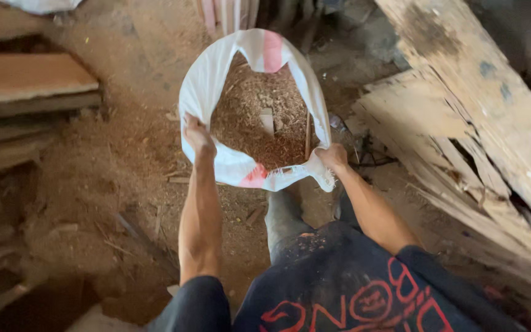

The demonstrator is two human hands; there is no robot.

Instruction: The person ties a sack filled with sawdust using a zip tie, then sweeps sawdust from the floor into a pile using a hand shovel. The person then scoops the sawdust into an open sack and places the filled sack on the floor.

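A white woven sack (199,86) with a pink stripe stands open on the sawdust floor, filled with brown wood shavings (250,117) and a few small wood scraps. My left hand (198,136) grips the sack's rim on its left side. My right hand (333,157) grips the frayed rim at the lower right. Both arms reach forward and hold the mouth wide open.
Sawdust (112,160) covers the floor at left. Stacked planks (26,86) lie at the far left. Broken, weathered boards (474,123) lean at the right. Thin pale strips (228,12) stand behind the sack. My dark shirt and trouser leg fill the bottom.
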